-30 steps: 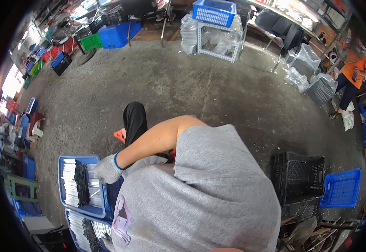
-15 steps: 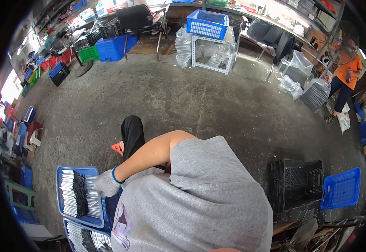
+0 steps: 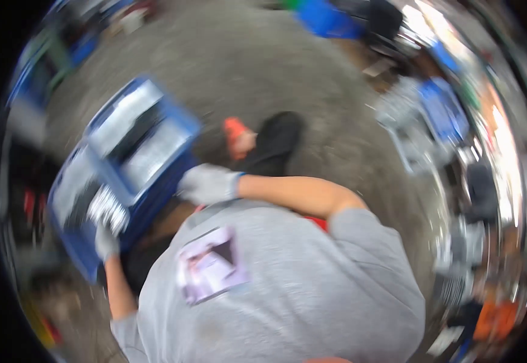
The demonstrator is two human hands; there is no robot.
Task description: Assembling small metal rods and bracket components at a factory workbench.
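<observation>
Workshop — concrete floor (image 3: 312, 66), stacked blue crates (image 3: 136, 145).

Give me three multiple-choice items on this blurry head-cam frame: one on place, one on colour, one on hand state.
1. Where does the right hand sit?
A. at the near edge of the upper blue crate
B. on the orange shoe
C. on the floor

2. What colour are the gloves?
A. black
B. light grey
C. red

3. What is the left hand doing?
A. hanging empty
B. holding up a pale bundle
C. resting on the shirt

Answers: 1 A, the glove meets the crate's near rim. 2 B, both gloves look light grey. 3 B, the bundle sits above that glove, over the lower crate; blur hides the exact grip.
</observation>
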